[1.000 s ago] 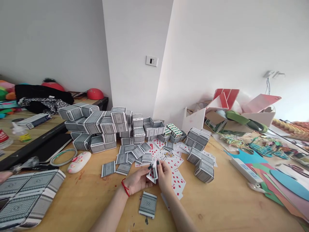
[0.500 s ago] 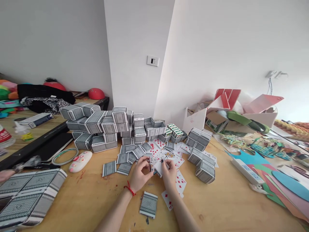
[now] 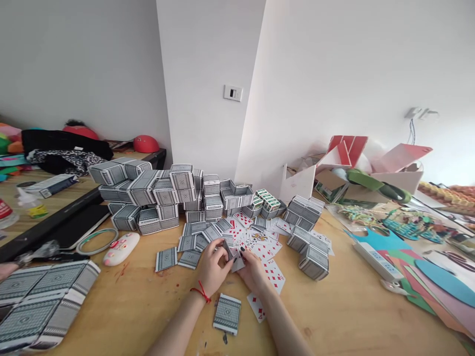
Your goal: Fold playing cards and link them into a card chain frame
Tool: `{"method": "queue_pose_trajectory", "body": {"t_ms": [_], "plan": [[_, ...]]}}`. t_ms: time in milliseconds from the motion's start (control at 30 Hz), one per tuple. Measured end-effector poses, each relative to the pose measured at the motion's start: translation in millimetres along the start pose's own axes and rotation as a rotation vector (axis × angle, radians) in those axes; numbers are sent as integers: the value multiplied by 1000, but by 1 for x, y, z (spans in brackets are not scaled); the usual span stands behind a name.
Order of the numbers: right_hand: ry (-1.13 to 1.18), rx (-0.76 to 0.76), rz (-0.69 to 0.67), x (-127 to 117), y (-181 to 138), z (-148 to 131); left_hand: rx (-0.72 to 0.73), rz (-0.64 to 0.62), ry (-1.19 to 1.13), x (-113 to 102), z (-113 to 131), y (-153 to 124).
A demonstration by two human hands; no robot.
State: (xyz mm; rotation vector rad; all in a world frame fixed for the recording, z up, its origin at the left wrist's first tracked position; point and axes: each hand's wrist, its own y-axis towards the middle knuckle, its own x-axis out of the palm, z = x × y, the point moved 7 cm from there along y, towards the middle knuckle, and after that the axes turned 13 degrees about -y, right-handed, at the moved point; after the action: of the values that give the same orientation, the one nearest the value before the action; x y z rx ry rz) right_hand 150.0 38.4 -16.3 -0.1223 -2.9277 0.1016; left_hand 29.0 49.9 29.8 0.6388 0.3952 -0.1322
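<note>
My left hand (image 3: 212,268), with a red string at the wrist, and my right hand (image 3: 253,269) meet over the wooden table (image 3: 352,306). Both pinch the same folded playing card (image 3: 232,254) between their fingertips. Loose face-up red-suit cards (image 3: 272,269) lie under and beyond my right hand. A small face-down deck (image 3: 227,313) rests between my forearms. Several face-down cards (image 3: 191,244) lie left of my hands. Behind them stands a pile of boxes folded from patterned cards (image 3: 163,198).
More folded card cubes (image 3: 309,247) sit to the right. A large card block (image 3: 40,301) fills the lower left. A white mouse-like object (image 3: 121,248) and a tape ring (image 3: 97,240) lie left. Coloured paper, a white power strip (image 3: 376,262) and craft boxes crowd the right.
My hands have moved a little forward from near my body toward the loose cards. The card held upright a second ago is now lower and folded between both hands.
</note>
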Motion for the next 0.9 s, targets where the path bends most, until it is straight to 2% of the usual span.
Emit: {"method": "queue_pose_trajectory", "body": {"t_ms": [167, 367, 533, 733, 900], "plan": [[98, 1, -49, -3, 3, 5, 17, 56, -2, -7, 0, 1], [234, 73, -107, 4, 2, 15, 38, 98, 1, -8, 3, 1], [179, 89, -135, 7, -1, 13, 53, 109, 15, -6, 5, 0], [155, 73, -75, 6, -1, 7, 79, 78, 22, -5, 11, 0], [120, -92, 75, -4, 2, -6, 121, 32, 49, -3, 18, -1]]}}
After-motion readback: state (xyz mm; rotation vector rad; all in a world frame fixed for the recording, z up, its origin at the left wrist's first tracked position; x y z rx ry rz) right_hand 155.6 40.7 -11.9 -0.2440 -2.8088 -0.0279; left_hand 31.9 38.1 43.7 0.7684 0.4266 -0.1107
